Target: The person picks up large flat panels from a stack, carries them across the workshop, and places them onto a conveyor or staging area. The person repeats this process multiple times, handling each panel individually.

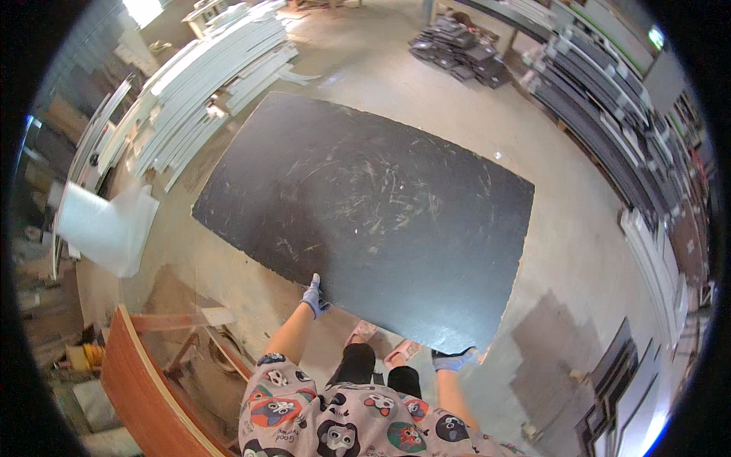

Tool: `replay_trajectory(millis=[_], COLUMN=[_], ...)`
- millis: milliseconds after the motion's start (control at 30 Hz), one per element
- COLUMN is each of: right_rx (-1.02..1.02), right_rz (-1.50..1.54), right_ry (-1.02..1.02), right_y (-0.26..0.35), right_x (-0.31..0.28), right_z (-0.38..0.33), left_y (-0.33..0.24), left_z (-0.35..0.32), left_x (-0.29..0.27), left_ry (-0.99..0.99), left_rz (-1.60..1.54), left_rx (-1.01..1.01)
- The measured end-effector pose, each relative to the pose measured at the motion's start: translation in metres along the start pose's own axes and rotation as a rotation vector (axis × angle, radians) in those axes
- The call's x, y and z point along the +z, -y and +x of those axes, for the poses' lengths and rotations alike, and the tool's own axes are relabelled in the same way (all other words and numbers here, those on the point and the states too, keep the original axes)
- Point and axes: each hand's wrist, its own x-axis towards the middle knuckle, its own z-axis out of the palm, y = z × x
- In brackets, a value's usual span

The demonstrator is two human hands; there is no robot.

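A large black rectangular board [365,206] spans the middle of the head view, its face scuffed with pale scratches and its edges rough. My left hand [314,298], in a light blue-grey glove, is closed on the near edge, thumb on top and fingers mostly hidden beneath. Further right along that edge, close to the near right corner, my gloved right hand [454,359] also grips the board. The board is held in front of my legs, above the floor, and its shadow falls to the lower right.
White strips [221,72] are stacked at the far left, near a white foam sheet [110,228]. A reddish-brown wooden frame [145,381] stands at lower left. Dark pieces [457,49] lie at the back; long grey profiles [601,114] line the right. Flat panels [620,388] sit at lower right.
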Motion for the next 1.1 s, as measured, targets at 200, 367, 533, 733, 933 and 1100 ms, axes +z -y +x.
replay_trajectory(millis=[200,367,533,733,933,1100], right_rx=[-0.073,-0.195,-0.201,-0.149,0.002,-0.03], right_rz=[-0.048,-0.088,-0.126,-0.008,-0.335,-0.484], right_ry=[-0.187,-0.179,-0.278,-0.373,-0.519,-0.539], right_y=[-0.004,-0.017,-0.033,-0.034,-0.021,0.059], right_x=[-0.001,-0.018,-0.014,-0.026,-0.003,-0.119], right_z=[-0.002,0.009,0.008,0.015,-0.028,-0.061], left_y=[-0.055,-0.082,-0.098,-0.106,-0.05,0.072], left_z=[-0.007,-0.009,0.015,-0.046,-0.017,-0.033], left_x=[-0.016,-0.025,-0.03,0.02,0.03,0.126], left_ry=[0.153,0.202,0.204,0.316,0.215,0.526], left_rz=[-0.188,-0.249,-0.179,0.011,0.42,1.252], left_rx=[0.115,0.121,0.09,0.228,0.076,0.091])
